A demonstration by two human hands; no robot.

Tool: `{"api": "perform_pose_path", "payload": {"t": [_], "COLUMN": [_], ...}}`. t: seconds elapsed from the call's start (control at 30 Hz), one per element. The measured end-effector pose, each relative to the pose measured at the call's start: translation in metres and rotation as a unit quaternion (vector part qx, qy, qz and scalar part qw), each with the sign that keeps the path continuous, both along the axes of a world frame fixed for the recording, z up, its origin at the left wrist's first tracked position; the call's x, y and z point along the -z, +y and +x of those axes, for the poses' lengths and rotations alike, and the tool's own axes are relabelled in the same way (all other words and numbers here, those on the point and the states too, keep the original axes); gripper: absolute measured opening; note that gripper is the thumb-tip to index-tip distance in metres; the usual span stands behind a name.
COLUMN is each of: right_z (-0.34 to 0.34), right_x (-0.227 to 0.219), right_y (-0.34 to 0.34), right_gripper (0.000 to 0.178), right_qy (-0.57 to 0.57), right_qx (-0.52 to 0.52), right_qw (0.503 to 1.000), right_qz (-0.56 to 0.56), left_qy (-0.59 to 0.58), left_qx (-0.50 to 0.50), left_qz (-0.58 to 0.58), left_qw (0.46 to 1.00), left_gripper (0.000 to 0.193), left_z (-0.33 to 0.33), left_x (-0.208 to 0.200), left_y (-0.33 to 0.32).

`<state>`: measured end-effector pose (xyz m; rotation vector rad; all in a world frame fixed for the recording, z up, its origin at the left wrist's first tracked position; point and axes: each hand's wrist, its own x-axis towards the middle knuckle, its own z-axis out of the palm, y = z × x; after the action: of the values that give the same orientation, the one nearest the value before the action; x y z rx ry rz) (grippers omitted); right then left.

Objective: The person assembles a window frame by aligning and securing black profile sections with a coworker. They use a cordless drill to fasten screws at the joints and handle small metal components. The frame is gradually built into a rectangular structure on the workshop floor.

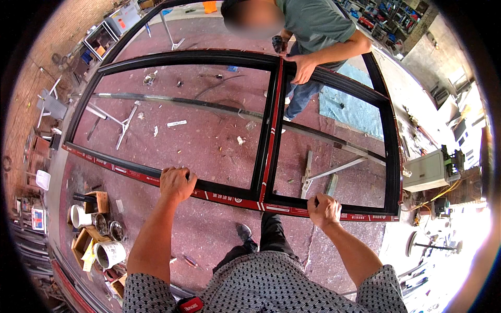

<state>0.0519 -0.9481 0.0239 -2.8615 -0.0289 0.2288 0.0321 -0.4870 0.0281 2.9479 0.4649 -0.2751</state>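
A large black window frame with red protective film along its edges lies across the view, divided by an upright bar. My left hand is closed round its near rail, left of the divider. Farther right, my right hand grips the same rail near the right-hand section. Across the frame stands a co-worker in a green shirt, one hand on the far rail by the divider's top. The co-worker's other hand, in a dark glove, is beside that joint.
A long metal bar on legs passes beneath the frame. White buckets and cardboard boxes stand at lower left. A grey-green cabinet is on the right. A blue sheet and small scraps lie on the reddish floor.
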Motion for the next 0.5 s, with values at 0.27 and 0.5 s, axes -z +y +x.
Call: {"api": "perform_pose_path", "payload": {"t": [0.27,0.5], "right_z": [-0.0006,-0.001], "right_x": [0.001,0.0037], "right_y": [0.0003,-0.0003], "right_gripper": [0.03,0.03], "right_qy": [-0.016,-0.006], "right_qx": [-0.001,0.005], "right_qw": [1.0,1.0], "right_qz": [0.008,0.006], "left_qy": [-0.012,-0.009], "left_qx": [0.008,0.003], "left_qz": [0.007,-0.005], "left_qw": [1.0,1.0], "left_gripper": [0.041,0.04], "left_z": [-0.0008,-0.0006], "left_x": [0.0012,-0.0019], "left_y": [0.0016,0.0001]}}
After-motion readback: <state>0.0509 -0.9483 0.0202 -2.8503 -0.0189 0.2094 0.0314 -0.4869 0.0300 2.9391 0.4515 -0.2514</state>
